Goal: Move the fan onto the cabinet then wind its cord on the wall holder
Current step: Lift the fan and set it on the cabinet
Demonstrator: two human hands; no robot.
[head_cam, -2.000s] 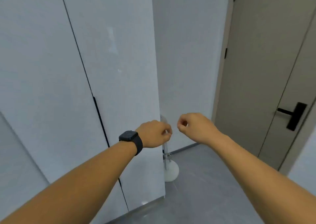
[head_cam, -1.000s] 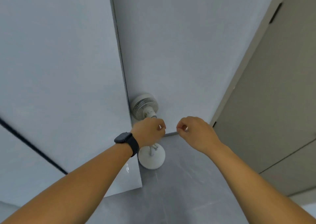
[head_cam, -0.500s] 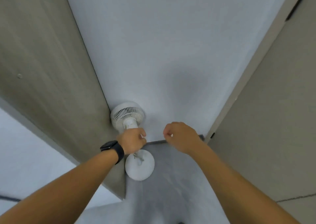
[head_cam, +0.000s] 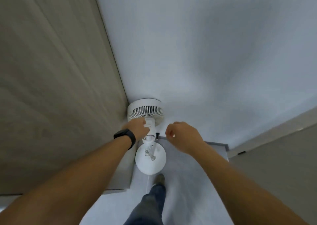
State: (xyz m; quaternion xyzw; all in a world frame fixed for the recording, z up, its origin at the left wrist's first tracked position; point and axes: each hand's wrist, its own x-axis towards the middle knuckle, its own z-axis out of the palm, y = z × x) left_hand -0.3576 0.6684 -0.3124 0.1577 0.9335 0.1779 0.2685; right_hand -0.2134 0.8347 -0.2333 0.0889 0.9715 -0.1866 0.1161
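A: Nearest us, we are seeing our leg [head_cam: 151, 202] and shoe [head_cam: 160, 179] standing on the floor [head_cam: 188, 181], both forearms reaching forward.

B: We are wearing a dark watch [head_cam: 126, 137] on the left wrist; no writing is showing on it.

A: Our left hand [head_cam: 137, 128] is touching the fan [head_cam: 145, 113] at its neck, fingers curling onto it, though the grip itself is hidden. Our right hand [head_cam: 181, 135] is hovering just beside it, fingers curled, holding nothing we can see.

B: The fan is standing on the floor in the corner, its round base [head_cam: 151, 161] just beside the panel [head_cam: 51, 87], its head against the wall [head_cam: 205, 53]. No brand is reading on it.
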